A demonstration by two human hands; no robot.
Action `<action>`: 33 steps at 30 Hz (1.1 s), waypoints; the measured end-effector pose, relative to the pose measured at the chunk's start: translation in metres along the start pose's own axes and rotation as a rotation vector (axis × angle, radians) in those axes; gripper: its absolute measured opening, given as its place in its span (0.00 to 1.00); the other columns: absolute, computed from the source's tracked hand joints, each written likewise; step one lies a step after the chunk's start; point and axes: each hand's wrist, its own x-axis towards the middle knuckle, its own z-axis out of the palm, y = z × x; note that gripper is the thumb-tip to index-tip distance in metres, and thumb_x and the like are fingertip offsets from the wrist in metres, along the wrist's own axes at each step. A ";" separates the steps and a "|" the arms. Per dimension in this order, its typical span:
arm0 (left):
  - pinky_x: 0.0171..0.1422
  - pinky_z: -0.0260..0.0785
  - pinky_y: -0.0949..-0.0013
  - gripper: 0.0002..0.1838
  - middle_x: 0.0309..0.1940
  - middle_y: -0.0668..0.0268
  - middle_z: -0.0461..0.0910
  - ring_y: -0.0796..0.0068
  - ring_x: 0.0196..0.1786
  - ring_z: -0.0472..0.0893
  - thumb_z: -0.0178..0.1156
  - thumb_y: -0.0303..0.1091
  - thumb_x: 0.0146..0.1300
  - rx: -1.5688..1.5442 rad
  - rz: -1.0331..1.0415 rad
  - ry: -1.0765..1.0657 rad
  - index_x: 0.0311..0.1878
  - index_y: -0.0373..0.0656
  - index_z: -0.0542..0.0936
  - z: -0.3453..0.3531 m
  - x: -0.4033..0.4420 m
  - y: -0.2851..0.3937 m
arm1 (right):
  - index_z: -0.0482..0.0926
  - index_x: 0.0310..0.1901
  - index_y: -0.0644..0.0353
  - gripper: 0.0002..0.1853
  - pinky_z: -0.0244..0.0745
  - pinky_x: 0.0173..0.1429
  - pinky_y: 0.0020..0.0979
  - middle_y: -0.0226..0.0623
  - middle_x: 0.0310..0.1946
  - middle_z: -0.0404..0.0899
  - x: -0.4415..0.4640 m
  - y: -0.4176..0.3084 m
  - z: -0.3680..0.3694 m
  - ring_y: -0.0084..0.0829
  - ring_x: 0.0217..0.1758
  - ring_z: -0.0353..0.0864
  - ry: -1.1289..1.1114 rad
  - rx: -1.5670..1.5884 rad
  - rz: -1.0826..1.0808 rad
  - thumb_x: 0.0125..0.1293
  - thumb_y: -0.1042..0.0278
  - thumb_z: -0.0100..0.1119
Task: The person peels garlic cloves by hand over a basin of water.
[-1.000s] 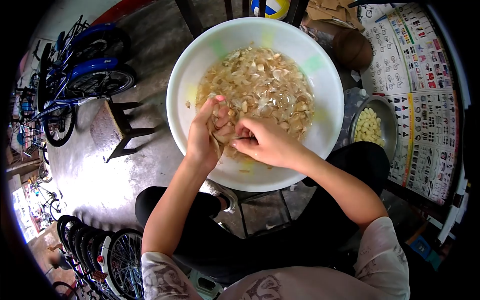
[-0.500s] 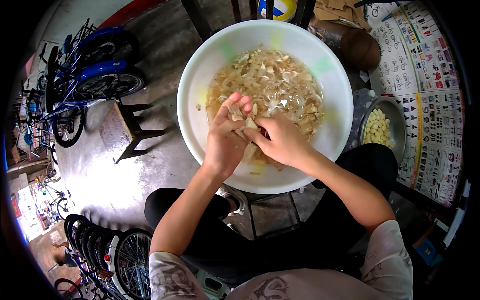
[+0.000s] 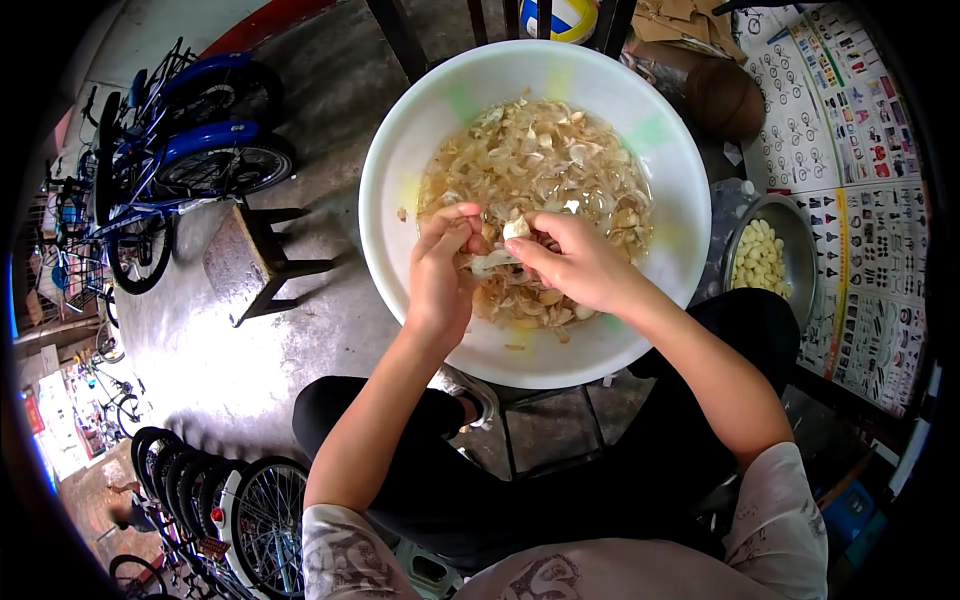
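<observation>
My right hand [image 3: 578, 262] pinches a whitish garlic clove [image 3: 516, 229] between thumb and fingers. Across from it, my left hand [image 3: 443, 272] has its fingers curled in, with a strip of pale garlic skin [image 3: 490, 263] at its fingertips reaching toward the right hand. Both hands are held over a large white basin [image 3: 390, 170]. Water in the basin carries a thick layer of loose garlic skins [image 3: 560, 150], with some cloves among them.
A metal bowl of peeled garlic cloves [image 3: 758, 258] sits right of the basin, beside a printed poster sheet [image 3: 800, 150]. At left are a wooden stool [image 3: 250, 262] and blue bicycles [image 3: 205, 145]. A ball [image 3: 560, 18] and a dark chair back lie beyond the basin.
My hands have drawn apart a little. The left hand has turned from palm up to fingers curled, and the clove now shows in my right fingertips.
</observation>
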 end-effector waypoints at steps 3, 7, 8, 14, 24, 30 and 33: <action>0.33 0.61 0.80 0.12 0.36 0.76 0.72 0.87 0.39 0.71 0.50 0.40 0.77 0.180 -0.047 0.029 0.52 0.44 0.76 0.007 -0.005 0.004 | 0.79 0.33 0.66 0.16 0.69 0.32 0.37 0.39 0.18 0.74 -0.001 -0.001 -0.001 0.32 0.23 0.75 0.058 -0.035 -0.091 0.68 0.59 0.62; 0.29 0.58 0.80 0.14 0.34 0.75 0.73 0.89 0.32 0.68 0.58 0.42 0.74 0.433 0.068 -0.123 0.52 0.42 0.78 0.014 -0.009 0.004 | 0.82 0.35 0.63 0.12 0.75 0.35 0.39 0.41 0.21 0.80 -0.003 -0.010 -0.006 0.40 0.28 0.83 0.159 -0.358 -0.110 0.64 0.60 0.66; 0.29 0.58 0.80 0.15 0.32 0.75 0.74 0.90 0.29 0.66 0.61 0.42 0.73 0.540 0.085 -0.142 0.52 0.41 0.78 0.017 -0.011 0.005 | 0.82 0.35 0.63 0.12 0.75 0.35 0.39 0.41 0.21 0.80 -0.003 -0.010 -0.007 0.40 0.28 0.83 0.161 -0.358 -0.110 0.64 0.60 0.66; 0.29 0.56 0.79 0.15 0.29 0.74 0.76 0.89 0.27 0.64 0.61 0.40 0.73 0.541 0.212 -0.125 0.55 0.39 0.79 0.015 -0.007 -0.001 | 0.82 0.33 0.61 0.12 0.78 0.33 0.43 0.42 0.21 0.81 -0.008 -0.014 -0.010 0.45 0.26 0.83 0.232 -0.694 -0.237 0.61 0.59 0.68; 0.43 0.72 0.75 0.15 0.39 0.66 0.83 0.82 0.37 0.77 0.60 0.38 0.73 0.657 0.220 -0.063 0.52 0.35 0.81 0.009 -0.003 -0.002 | 0.80 0.31 0.60 0.11 0.77 0.32 0.45 0.42 0.21 0.81 -0.006 -0.011 -0.009 0.47 0.27 0.83 0.256 -0.646 -0.389 0.68 0.63 0.59; 0.32 0.66 0.79 0.13 0.30 0.72 0.81 0.88 0.28 0.71 0.63 0.32 0.71 0.744 0.334 -0.155 0.53 0.36 0.81 0.014 -0.005 0.002 | 0.81 0.27 0.62 0.15 0.78 0.36 0.44 0.43 0.25 0.82 -0.006 -0.020 -0.018 0.47 0.29 0.83 0.206 -0.597 -0.227 0.66 0.60 0.61; 0.32 0.67 0.79 0.13 0.35 0.68 0.85 0.88 0.28 0.70 0.63 0.32 0.71 0.740 0.365 -0.156 0.53 0.36 0.81 0.010 -0.001 -0.002 | 0.84 0.27 0.63 0.17 0.80 0.39 0.43 0.43 0.30 0.83 -0.005 -0.014 -0.029 0.45 0.32 0.85 0.213 -0.761 -0.171 0.65 0.57 0.62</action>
